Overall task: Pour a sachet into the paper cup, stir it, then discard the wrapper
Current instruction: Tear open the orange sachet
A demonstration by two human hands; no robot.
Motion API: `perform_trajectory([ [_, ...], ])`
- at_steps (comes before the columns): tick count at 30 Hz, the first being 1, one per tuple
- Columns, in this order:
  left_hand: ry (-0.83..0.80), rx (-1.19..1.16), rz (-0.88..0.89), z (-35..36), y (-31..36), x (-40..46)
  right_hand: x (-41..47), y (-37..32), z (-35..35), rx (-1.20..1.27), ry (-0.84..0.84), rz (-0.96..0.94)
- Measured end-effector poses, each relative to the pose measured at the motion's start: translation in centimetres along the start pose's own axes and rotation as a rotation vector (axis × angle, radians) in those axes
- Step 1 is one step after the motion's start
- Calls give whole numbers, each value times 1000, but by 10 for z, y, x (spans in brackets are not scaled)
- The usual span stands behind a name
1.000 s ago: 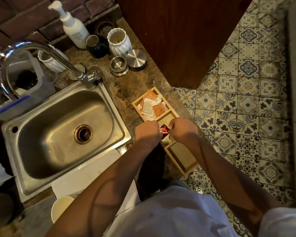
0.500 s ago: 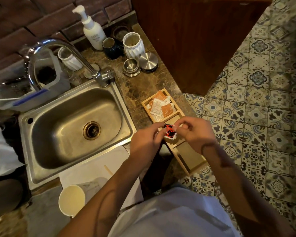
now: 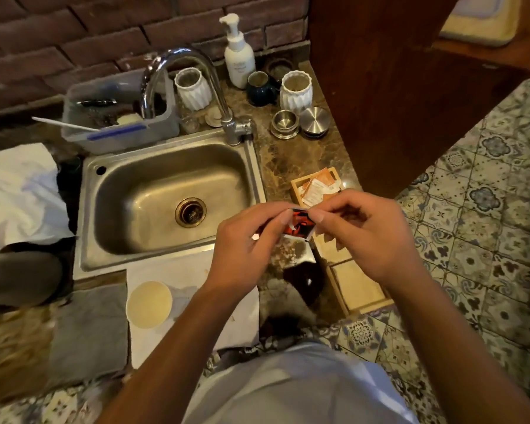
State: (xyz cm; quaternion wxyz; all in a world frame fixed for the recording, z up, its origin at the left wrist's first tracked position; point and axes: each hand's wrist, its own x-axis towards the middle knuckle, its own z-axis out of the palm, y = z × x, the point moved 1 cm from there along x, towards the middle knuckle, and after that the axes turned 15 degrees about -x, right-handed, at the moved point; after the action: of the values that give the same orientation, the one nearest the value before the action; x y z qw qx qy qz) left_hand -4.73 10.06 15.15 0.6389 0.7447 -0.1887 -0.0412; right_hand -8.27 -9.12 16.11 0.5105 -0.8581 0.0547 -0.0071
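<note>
Both hands have lifted off the wooden tray (image 3: 360, 289) and now sit mid-frame, right of the sink (image 3: 162, 200). Left hand (image 3: 245, 249) and right hand (image 3: 371, 237) each pinch the top edge of the red-and-black sachet (image 3: 299, 226) between thumb and forefinger, other fingers loosely curled. Lower left of centre, the paper cup (image 3: 149, 304) stands on a white napkin (image 3: 196, 270).

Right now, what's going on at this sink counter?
A person holds a small red-and-black sachet pinched at its top edge between the left hand and the right hand, above the counter beside the steel sink. It looks about to be torn; no tear is visible. The empty cream paper cup sits on a white napkin nearby. More sachets lie in the wooden tray.
</note>
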Motion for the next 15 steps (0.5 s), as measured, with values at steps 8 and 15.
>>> perform_trajectory([
  [8, 141, -140, -17, -62, 21, -46, -6, -64, 43, 17, -55, -163],
  [15, 349, -272, 35, -124, 33, -86, -14, -110, 95, -97, -83, -248],
])
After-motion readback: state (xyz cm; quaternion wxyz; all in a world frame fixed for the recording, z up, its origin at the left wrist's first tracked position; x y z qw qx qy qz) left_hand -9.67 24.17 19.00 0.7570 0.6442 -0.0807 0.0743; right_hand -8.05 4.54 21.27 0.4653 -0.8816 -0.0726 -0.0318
